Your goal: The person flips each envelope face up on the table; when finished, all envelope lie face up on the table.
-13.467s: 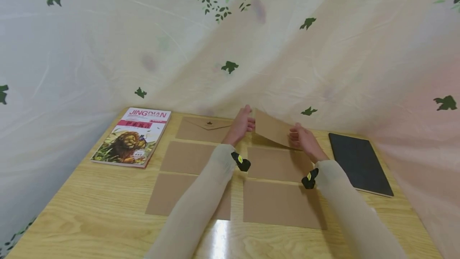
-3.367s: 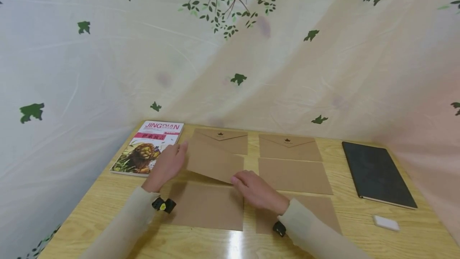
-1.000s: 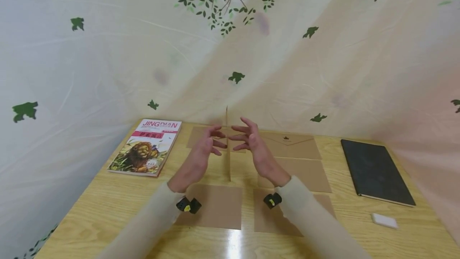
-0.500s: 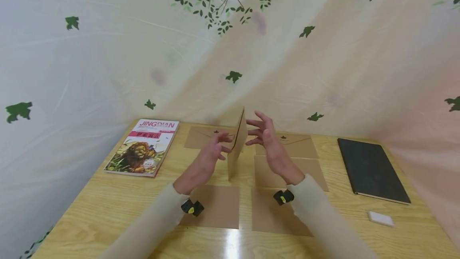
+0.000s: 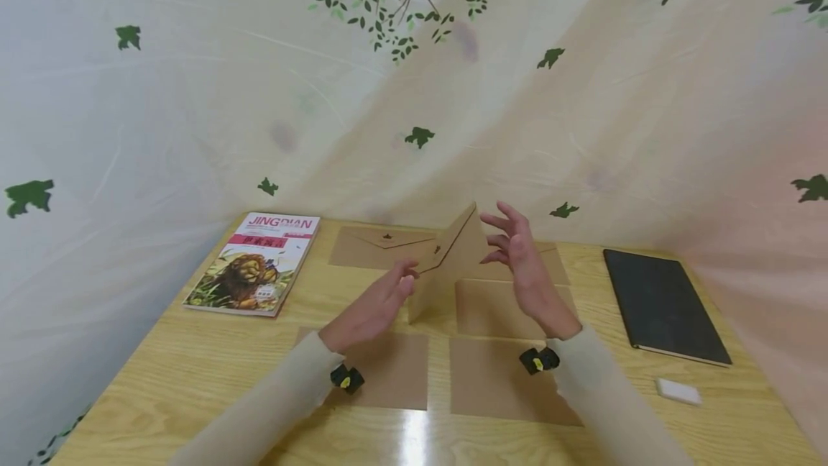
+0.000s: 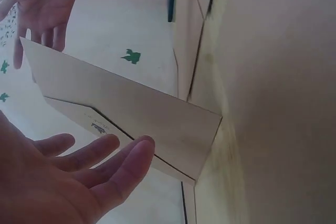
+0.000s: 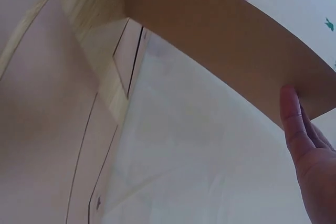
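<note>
Tipping a kraft envelope (image 5: 453,265) over: right fingers (image 5: 501,236) straight and spread against its upper corner, left fingers (image 5: 404,285) straight under its flap side. Envelope stands tilted on one edge right of the lion book (image 5: 255,263). Best lowered slowly, square among the flat envelopes (image 5: 511,300).

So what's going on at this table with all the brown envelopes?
A person is handling one envelope, which stands tilted on its corner on the table, flap side facing them. The left hand has straight fingers at its near face; the right hand, fingers spread, steadies the far edge. Other envelopes lie flat in rows around it, with a lion book on the left and a black notebook on the right.
</note>
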Motion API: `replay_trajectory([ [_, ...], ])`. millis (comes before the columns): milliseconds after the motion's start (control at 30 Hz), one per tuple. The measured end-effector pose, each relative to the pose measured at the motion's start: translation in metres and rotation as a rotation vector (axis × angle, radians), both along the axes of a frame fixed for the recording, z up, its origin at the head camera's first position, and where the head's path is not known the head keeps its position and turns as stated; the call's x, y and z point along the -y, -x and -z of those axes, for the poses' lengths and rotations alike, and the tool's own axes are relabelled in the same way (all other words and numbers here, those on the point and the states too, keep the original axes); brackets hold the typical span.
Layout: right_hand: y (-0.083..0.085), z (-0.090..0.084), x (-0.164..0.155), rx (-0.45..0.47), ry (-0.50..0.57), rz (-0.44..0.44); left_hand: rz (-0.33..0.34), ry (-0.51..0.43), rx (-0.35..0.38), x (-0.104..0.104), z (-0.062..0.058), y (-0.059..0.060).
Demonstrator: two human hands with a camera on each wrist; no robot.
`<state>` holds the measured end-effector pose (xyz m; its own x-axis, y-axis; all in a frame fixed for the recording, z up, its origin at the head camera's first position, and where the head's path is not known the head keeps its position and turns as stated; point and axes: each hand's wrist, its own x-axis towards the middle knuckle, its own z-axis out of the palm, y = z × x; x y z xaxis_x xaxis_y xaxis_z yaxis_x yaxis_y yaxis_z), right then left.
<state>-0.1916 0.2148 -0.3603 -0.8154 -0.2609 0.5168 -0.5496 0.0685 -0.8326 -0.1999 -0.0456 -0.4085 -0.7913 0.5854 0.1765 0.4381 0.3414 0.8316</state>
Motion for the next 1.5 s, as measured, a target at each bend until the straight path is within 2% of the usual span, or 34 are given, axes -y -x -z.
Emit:
replay_trajectory([
  [100,-0.001,0.006,-0.002,0.028,-0.006,0.032,-0.019,0.043,-0.003,0.002,0.004,0.001],
  [200,-0.003,0.015,-0.001,0.067,-0.021,0.055,-0.065,0.115,-0.001,0.008,0.007,0.001],
  [300,-0.004,0.026,0.003,0.102,-0.034,0.056,-0.113,0.184,0.006,0.018,0.011,0.001],
  [433,-0.006,0.040,0.009,0.100,-0.074,0.044,-0.152,0.226,0.005,0.033,0.011,0.001],
  [567,-0.009,0.053,0.018,0.131,-0.159,0.052,-0.193,0.265,0.014,0.047,0.012,0.003],
  [833,-0.007,0.074,0.048,0.312,-0.379,0.107,-0.300,0.358,0.000,0.072,0.017,0.007],
  [1000,-0.003,0.077,0.064,0.377,-0.435,0.093,-0.326,0.390,-0.018,0.079,0.017,0.009],
  [1200,-0.002,0.077,0.067,0.387,-0.506,0.065,-0.324,0.408,-0.040,0.082,0.018,0.011],
  [1500,0.000,0.074,0.066,0.398,-0.532,0.129,-0.329,0.419,-0.061,0.083,0.019,0.011],
])
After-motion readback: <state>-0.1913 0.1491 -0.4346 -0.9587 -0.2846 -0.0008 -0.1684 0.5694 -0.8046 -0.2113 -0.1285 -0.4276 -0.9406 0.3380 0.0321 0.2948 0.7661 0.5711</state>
